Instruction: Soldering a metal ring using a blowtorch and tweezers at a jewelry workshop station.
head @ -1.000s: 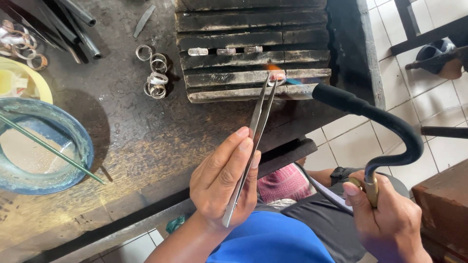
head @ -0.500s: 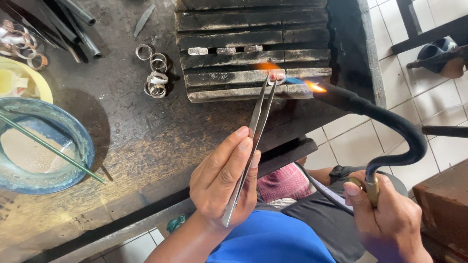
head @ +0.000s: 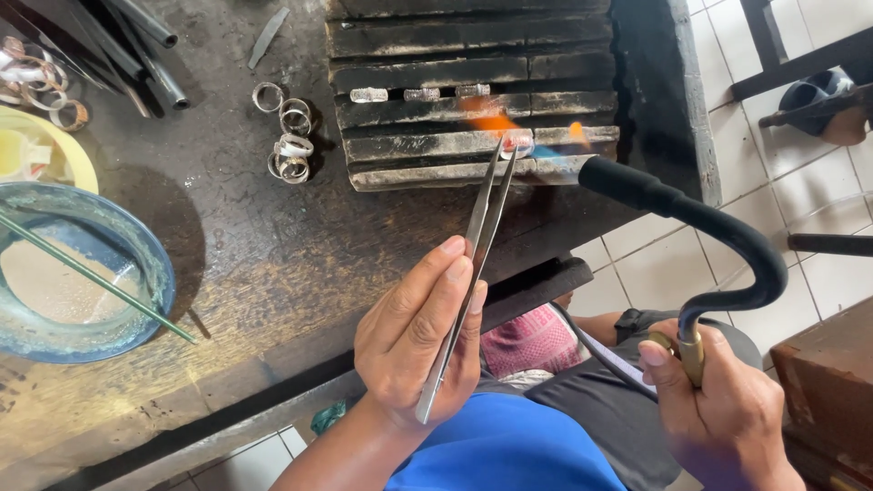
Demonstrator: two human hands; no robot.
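The left hand [head: 414, 350] is holding one pair of long steel tweezers [head: 473, 264], its fingers clenched around the shaft, and the tips are pinching a small ring [head: 516, 143] over the charred block [head: 473, 91] at the far side of the tabletop [head: 273, 264]. The right hand [head: 718, 409] is gripping one black curved torch [head: 718, 245] by its brass neck, fingers wrapped tight, and its flame is licking the ring (orange at the edges). Three small silver pieces [head: 420, 93] are lying in a row on the block. About five loose rings [head: 286, 136] are sitting just left of it. One blue glass bowl [head: 155, 273] is holding pale liquid and a thin green rod [head: 91, 273].
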